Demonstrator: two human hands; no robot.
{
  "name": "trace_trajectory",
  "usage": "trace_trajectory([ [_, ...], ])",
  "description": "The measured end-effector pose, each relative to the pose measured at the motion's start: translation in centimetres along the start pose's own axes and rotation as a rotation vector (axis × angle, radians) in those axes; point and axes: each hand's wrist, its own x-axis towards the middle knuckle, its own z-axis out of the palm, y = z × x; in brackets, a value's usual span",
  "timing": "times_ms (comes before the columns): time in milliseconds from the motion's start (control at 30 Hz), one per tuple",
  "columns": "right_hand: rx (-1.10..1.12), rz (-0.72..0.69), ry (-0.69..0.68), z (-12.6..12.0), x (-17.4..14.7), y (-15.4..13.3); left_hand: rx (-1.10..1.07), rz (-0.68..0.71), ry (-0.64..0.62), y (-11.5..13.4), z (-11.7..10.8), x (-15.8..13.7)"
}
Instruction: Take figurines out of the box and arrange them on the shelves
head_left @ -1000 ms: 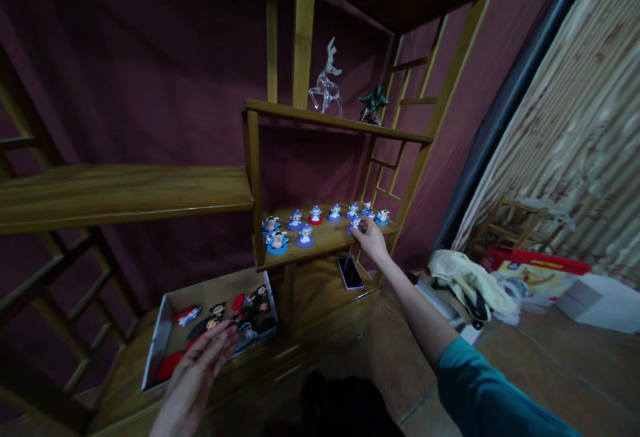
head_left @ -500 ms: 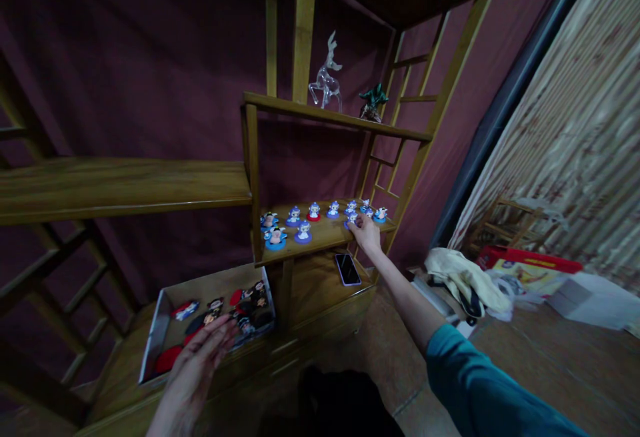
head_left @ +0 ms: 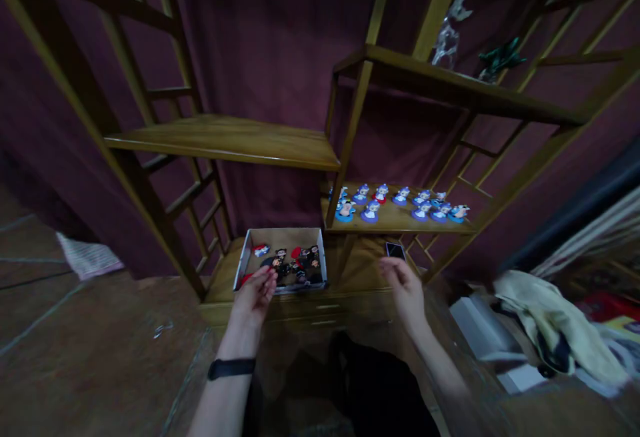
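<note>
My left hand [head_left: 256,293] is over the front left corner of a cardboard box [head_left: 324,260], fingers loosely bent and nothing visible in them. Inside the box lie several small figurines [head_left: 280,265] in black and red, plus a blue-white one [head_left: 261,249] at the back left. In front of the lower shelf, my right hand [head_left: 406,293] is in the air, slightly blurred, with its fingers half curled and no object showing. Several purple and blue figurines on round bases [head_left: 371,211] stand in loose rows on the raised shelf [head_left: 400,225]; one has a red base [head_left: 381,193].
A phone [head_left: 395,250] lies on the lower shelf behind my right hand. A clear deer ornament [head_left: 447,43] and a green ornament [head_left: 501,60] stand higher up. Wooden uprights [head_left: 350,137] divide the shelving. Pale cloth [head_left: 545,317] and boxes sit on the floor at right.
My right hand has left the figurine on the raised shelf and drawn back toward me. The view has swung left, bringing the box nearer the middle. My left hand remains by the box.
</note>
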Motion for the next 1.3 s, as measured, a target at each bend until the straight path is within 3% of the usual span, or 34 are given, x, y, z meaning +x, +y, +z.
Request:
trace_trajectory([
  [67,0.078,0.077,-0.279,4.5,-2.2,0.7,-0.077,-0.030,0.062,0.4,-0.5,0.4],
  [133,0.075,0.044,-0.431,9.2,-2.6,1.8,-0.138,-0.036,0.110,0.8,-0.9,0.4],
  [300,-0.099,-0.015,-0.542,19.2,2.3,4.3,-0.249,0.022,0.154,1.6,-1.8,0.3],
  [400,-0.354,-0.008,-0.631,24.2,4.9,4.5,-0.324,0.059,0.194,2.1,-2.1,0.4],
  [467,-0.489,-0.007,-0.676,27.3,5.7,4.5,-0.355,0.084,0.209,2.3,-2.3,0.5],
  [667,-0.604,0.027,-0.690,34.1,6.1,5.6,-0.392,0.072,0.218,2.8,-2.7,0.8],
  [800,-0.667,0.054,-0.680,36.4,6.0,6.5,-0.401,0.061,0.205,3.0,-3.1,1.1],
  [933,-0.667,0.053,-0.693,36.8,5.8,7.0,-0.413,0.049,0.206,3.5,-3.4,1.1],
  [1133,-0.539,-0.020,-0.732,34.5,5.8,7.5,-0.427,0.050,0.216,4.1,-3.7,0.7],
  [1300,-0.359,0.011,-0.662,30.9,6.1,7.2,-0.441,0.060,0.212,4.5,-4.2,0.7],
])
